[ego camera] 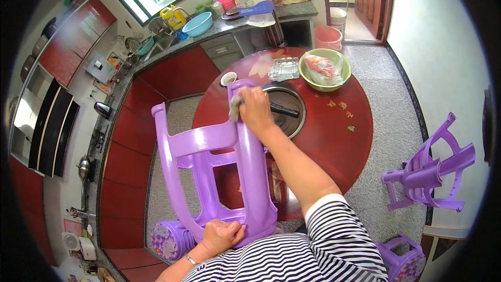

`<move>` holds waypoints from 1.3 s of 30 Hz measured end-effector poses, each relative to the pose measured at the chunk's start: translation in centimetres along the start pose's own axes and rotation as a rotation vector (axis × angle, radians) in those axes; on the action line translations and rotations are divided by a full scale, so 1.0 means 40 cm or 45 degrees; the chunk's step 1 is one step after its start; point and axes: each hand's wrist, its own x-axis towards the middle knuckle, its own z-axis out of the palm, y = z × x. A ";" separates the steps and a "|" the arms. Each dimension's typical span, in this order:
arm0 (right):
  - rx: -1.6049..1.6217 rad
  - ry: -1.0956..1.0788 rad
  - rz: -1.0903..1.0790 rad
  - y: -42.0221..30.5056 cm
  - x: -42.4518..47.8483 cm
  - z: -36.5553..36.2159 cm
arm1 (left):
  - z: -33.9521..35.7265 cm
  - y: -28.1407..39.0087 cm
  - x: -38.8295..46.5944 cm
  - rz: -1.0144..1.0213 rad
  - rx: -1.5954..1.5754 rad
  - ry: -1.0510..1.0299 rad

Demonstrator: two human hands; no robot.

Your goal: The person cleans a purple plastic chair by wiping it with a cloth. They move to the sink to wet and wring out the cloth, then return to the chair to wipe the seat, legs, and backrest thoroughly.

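Observation:
A purple plastic stool point(203, 140) is tipped on its side in front of me, its legs pointing away and its seat end near my striped shirt. My left hand point(223, 235) grips the stool at its seat end, low in the view. Farther up, my right hand point(256, 109) holds a crumpled grey cloth point(236, 107) against the upper part of the right-hand leg. The fingers are slightly blurred. Behind the stool stands a round red table point(332, 156), partly hidden by the stool and my right arm.
On the table are a glass ashtray point(284, 69), a white cup point(228, 78), and a green basin point(325, 87) holding a plastic bag point(323, 69). Purple stools lie at right point(424, 174), lower right point(403, 260) and lower left point(170, 239). Red cabinets point(131, 160) line the left.

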 end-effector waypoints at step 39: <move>0.446 -0.142 0.623 0.141 -0.098 -0.012 | -0.054 -0.236 0.533 -0.498 0.518 0.207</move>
